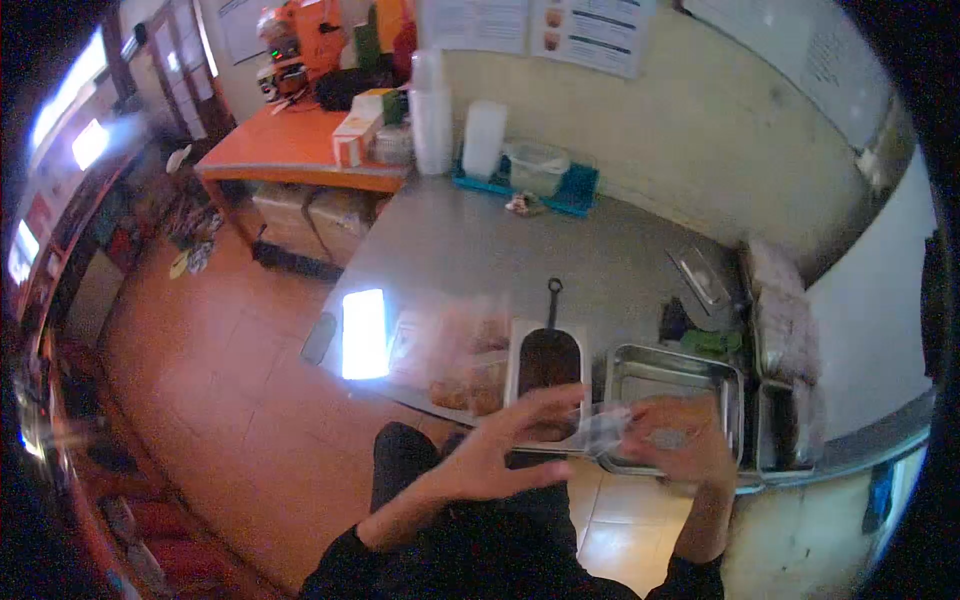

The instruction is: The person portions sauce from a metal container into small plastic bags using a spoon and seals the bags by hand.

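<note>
My left hand (505, 445) is raised over the front edge of the metal table, its thumb and fingers spread apart. Facing it, my right hand (680, 440) is smeared by motion, with fingers curled near a clear, thin plastic piece (600, 432). That plastic sits between the two hands and seems to be held by the right one; its exact kind is blurred. Behind my left fingers stands a pale-rimmed rectangular container (515, 365) with a dark scoop (550, 355) in it. A steel tray (672, 357) lies behind and under my right hand.
Brown-filled clear packs (468, 388) and a lit screen (365, 335) lie left on the metal table (440, 250). A metal lid (705, 280), a green item (712, 342) and stacked packs (782, 315) are right. Plastic tubs (537, 168) stand by the wall.
</note>
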The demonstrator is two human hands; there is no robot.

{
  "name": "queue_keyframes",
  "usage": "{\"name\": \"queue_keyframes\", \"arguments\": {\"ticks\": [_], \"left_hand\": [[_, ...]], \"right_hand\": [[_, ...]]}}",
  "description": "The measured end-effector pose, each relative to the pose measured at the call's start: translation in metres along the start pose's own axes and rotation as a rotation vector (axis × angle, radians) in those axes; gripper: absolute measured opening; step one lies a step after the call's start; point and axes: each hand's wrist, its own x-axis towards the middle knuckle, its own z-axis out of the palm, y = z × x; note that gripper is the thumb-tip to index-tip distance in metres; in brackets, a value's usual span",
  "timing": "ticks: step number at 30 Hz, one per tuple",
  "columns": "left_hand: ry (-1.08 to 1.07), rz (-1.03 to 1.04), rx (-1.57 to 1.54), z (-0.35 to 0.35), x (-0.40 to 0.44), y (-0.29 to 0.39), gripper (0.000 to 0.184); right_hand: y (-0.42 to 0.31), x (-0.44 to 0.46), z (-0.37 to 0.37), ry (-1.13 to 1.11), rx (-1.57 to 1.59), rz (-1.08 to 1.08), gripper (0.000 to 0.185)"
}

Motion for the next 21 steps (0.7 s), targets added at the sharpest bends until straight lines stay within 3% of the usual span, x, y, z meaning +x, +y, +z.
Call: {"name": "queue_keyframes", "arguments": {"ticks": [2, 5, 7, 10, 17, 19, 21], "left_hand": [[0.012, -0.159, -0.403, 0.007, -0.006, 0.0, 0.064], [0.045, -0.003, -0.377, 0.006, -0.017, -0.027, 0.054], [0.074, -0.043, -0.367, 0.003, -0.024, -0.021, 0.052], [0.133, -0.085, -0.365, 0.006, -0.033, -0.029, 0.049], [0.318, -0.077, -0.196, 0.002, -0.041, -0.031, 0.045], [0.348, -0.123, -0.318, -0.004, -0.043, -0.029, 0.046], [0.376, -0.171, -0.437, -0.007, -0.045, -0.031, 0.047]], "right_hand": [[-0.016, 0.007, 0.015, -0.107, 0.001, -0.041, 0.011], [-0.028, 0.012, 0.029, -0.171, 0.079, -0.097, 0.022], [-0.03, 0.013, 0.035, -0.237, -0.086, -0.11, 0.034], [-0.036, 0.019, 0.043, -0.255, -0.044, -0.139, 0.037], [-0.025, 0.034, 0.06, -0.241, 0.09, -0.149, 0.026], [-0.004, 0.045, 0.057, -0.095, 0.293, -0.041, 0.022], [0.027, 0.067, 0.058, 0.12, 0.205, 0.108, 0.019]]}}
